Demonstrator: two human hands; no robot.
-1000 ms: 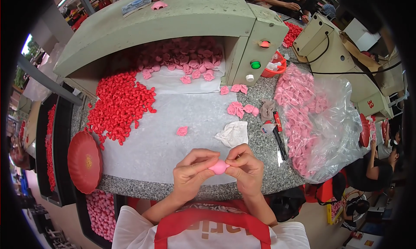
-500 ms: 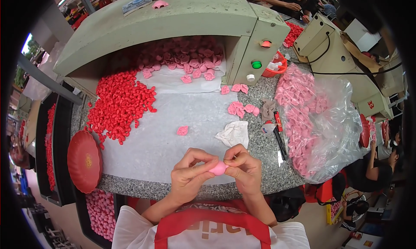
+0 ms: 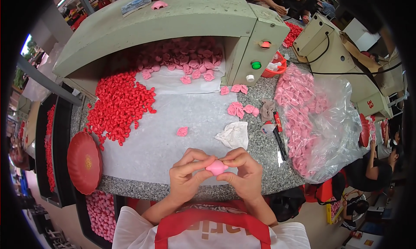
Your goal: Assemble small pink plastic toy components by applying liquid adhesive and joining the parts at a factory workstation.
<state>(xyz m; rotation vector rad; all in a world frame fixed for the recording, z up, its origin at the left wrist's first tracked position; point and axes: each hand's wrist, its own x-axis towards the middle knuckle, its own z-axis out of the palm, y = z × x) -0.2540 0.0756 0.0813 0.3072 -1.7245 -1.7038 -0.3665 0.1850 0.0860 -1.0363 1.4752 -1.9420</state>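
Observation:
A small, smooth pink rounded piece point(image 3: 216, 167) with pointed ends is held up just above the near edge of the work surface. My left hand point(image 3: 189, 173) pinches its left side between thumb and fingertips. On the other side, the fingers of my right hand point(image 3: 245, 171) are closed on its upper right end, thumb underneath. One loose pink shell-like piece point(image 3: 182, 131) lies on the white sheet point(image 3: 169, 158) beyond my hands. A crumpled white cloth point(image 3: 234, 134) is just past my right hand.
A pale green machine housing point(image 3: 173, 19) arches over many pink pieces point(image 3: 190, 60). Red bean-shaped pieces point(image 3: 119, 106) are heaped at left, near a red scalloped bowl point(image 3: 85, 162). A clear bag of pink pieces point(image 3: 299, 119), a black-handled tool point(image 3: 281, 145) and a red basket point(image 3: 277, 67) sit at right.
My right fingers have shifted on the pink piece, with the thumb now lower and straighter. The piece has turned slightly and moved a little left. My left hand stays in nearly the same place.

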